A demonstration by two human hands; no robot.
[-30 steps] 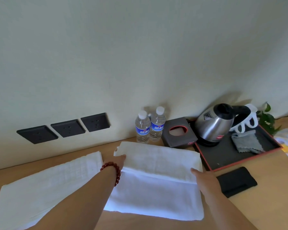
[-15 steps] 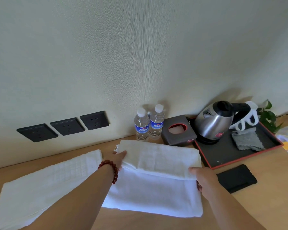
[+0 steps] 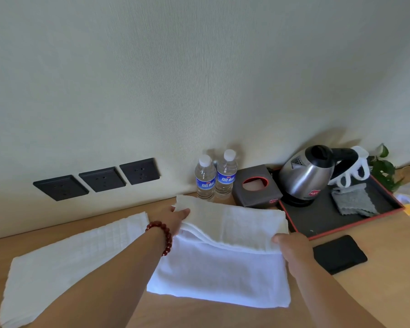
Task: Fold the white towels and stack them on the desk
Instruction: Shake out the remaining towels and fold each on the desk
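Note:
A white towel [image 3: 223, 275] lies on the wooden desk [image 3: 388, 275] in front of me, its far part folded over toward me into a thicker layer [image 3: 237, 223]. My left hand [image 3: 175, 220], with a red bead bracelet at the wrist, grips the left end of that folded layer. My right hand [image 3: 291, 247] grips its right end, fingers tucked under the edge. A second white towel [image 3: 74, 261] with a waffle pattern lies flat to the left, partly under my left forearm.
Two water bottles [image 3: 216, 178], a dark tissue box [image 3: 256, 185] and a black tray [image 3: 317, 221] with a steel kettle [image 3: 305, 174] and grey cloth stand behind. A black phone [image 3: 339, 254] lies right of the towel. Three wall sockets [image 3: 100, 178] sit at left.
Both hands have lifted the folded layer's front edge slightly and closed on its ends; the fold now stands higher off the lower part of the towel.

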